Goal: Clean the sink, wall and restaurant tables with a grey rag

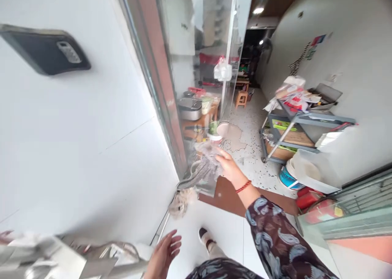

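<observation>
Nearest me, a patterned sleeve [281,242] leads to the right hand [229,169], fingers closed on a bunched grey cloth [208,162]. From that grip the cloth spreads left, its long axis slanting down-left by the glass door [180,42]; I can't tell whether they touch. The left hand [165,252], empty, half-curled, sits farther off, below.
</observation>
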Demonstrator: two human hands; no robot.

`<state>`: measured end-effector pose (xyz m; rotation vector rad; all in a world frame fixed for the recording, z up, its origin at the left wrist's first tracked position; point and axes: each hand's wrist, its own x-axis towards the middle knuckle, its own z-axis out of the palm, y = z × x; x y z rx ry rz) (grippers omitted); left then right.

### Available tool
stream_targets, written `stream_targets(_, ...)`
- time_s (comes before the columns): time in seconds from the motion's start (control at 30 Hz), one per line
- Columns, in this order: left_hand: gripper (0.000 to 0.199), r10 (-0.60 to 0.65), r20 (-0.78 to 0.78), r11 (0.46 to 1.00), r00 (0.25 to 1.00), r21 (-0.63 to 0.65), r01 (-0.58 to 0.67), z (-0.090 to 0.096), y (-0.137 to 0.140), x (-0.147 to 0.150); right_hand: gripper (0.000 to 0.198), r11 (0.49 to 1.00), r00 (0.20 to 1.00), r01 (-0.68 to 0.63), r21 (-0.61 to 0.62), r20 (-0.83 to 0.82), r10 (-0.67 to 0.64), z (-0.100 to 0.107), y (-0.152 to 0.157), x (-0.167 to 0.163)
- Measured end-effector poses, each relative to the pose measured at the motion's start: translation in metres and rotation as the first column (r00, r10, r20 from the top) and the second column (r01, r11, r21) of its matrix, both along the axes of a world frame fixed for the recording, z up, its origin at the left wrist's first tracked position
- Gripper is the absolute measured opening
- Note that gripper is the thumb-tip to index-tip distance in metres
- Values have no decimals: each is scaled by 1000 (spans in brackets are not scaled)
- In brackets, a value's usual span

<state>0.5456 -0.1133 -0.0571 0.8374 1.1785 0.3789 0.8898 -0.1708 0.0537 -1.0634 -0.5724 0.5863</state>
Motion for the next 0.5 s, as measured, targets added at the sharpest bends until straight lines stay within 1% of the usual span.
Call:
stream_targets(0.03, 35, 8, 28, 1000, 1000, -25, -8, -2, -1, -4, 42, 999, 984, -15, 39, -175, 22, -5, -11, -3)
stream_targets(0.07, 34, 19, 52, 999, 998, -44, -16, -4, -3, -7, 40, 998, 957, -26, 61, -287, 42, -7, -20, -5)
stream_targets(0.1, 32, 33, 61, 998, 998, -59, -30, -5, -4, -10, 37, 996, 932, -46, 81, -355, 72, -6, -27, -6)
stream_targets(0.17, 29, 58, 66, 996, 996, -73, -53, -6, -7, -11, 31, 984, 903, -125, 126, -397, 165, -1, -34, -10)
stream_targets(0.27, 29, 68, 81, 996, 994, -69, -62, -2, -10, -6, 27, 943, 866, -275, 187, -379, 327, 14, -32, -21)
stream_targets(0.37, 37, 2, 178, 1000, 984, -23, 3, 15, -11, 15, 27, 892, 803, -374, 252, -393, 448, 27, -18, -36)
stream_targets(0.43, 46, -61, 267, 998, 962, 28, 55, 35, -8, 38, 28, 858, 752, -426, 286, -415, 512, 34, -5, -46)
stream_targets(0.5, 53, -91, 368, 994, 925, 85, 64, 59, -5, 64, 29, 834, 719, -464, 298, -423, 551, 36, 10, -56)
